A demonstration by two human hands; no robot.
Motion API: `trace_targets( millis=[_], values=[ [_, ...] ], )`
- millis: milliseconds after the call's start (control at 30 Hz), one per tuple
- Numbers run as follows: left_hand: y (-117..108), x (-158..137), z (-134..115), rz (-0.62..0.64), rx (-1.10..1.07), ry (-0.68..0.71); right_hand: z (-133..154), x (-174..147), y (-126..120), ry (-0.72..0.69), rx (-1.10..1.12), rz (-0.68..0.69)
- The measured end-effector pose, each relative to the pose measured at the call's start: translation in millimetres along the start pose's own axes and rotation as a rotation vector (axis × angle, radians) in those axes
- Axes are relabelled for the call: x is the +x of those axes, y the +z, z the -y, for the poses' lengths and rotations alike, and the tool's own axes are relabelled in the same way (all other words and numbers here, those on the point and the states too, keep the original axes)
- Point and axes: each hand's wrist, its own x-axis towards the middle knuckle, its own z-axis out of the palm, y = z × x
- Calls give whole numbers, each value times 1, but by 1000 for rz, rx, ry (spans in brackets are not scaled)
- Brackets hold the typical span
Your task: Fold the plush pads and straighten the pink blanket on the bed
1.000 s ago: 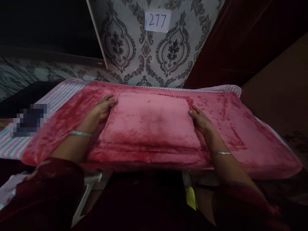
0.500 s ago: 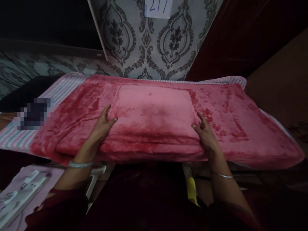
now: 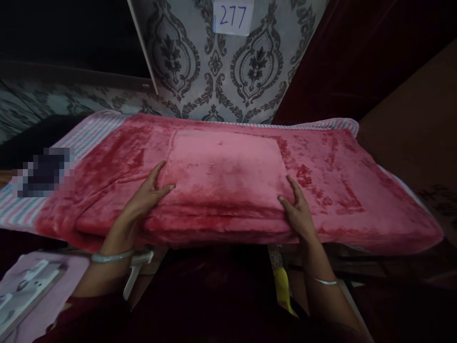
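A folded pink fleece blanket (image 3: pixel 228 164) lies in the middle of a larger spread of red and pink plush cloth (image 3: pixel 324 176). At the folded piece's left edge rests my left hand (image 3: pixel 146 190), its thumb and fingers apart. On the opposite side, my right hand (image 3: pixel 298 207) touches the right edge, also with fingers spread. Neither hand grips the cloth. Creased layers run along the near side of the folded blanket, between my two wrists.
Striped cloth (image 3: pixel 89 136) shows under the plush at the left, with a blurred dark object (image 3: pixel 46 174) on it. A power strip (image 3: pixel 28 295) is at lower left. Behind stand a patterned wall (image 3: pixel 214 85), a numbered paper (image 3: pixel 233 17) and a dark screen (image 3: pixel 71 38).
The view has tilted up slightly, so the number paper shows more fully. My right hand has shifted slightly inward along the folded blanket's edge; my left hand stays at its side.
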Motion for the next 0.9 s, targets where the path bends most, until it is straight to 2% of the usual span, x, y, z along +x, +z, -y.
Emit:
trace_targets(
  millis=[67, 200, 333, 433, 533, 600, 700, 900],
  values=[
    [1, -2, -2, -31, -44, -43, 1, -3, 4, 32, 26, -53],
    [6, -17, -7, -206, -240, -177, 3, -11, 8, 182, 90, -181],
    [11, -32, -11, -323, -357, -152, -2, -16, 6, 266, 94, -227],
    [8, -38, -17, -295, -343, -136, -8, -16, 1, 287, 103, -198],
    [-1, -40, -23, -141, -349, -176, -9, -13, -5, 287, 143, -164],
    [-5, -39, -26, -68, -316, -207, -5, -11, -7, 294, 173, -76],
    [-7, -36, -27, -96, -265, -234, 2, -9, -5, 324, 204, 28],
    [-2, -38, -27, -215, -352, -353, 9, -12, 4, 328, 285, -91]
  ],
)
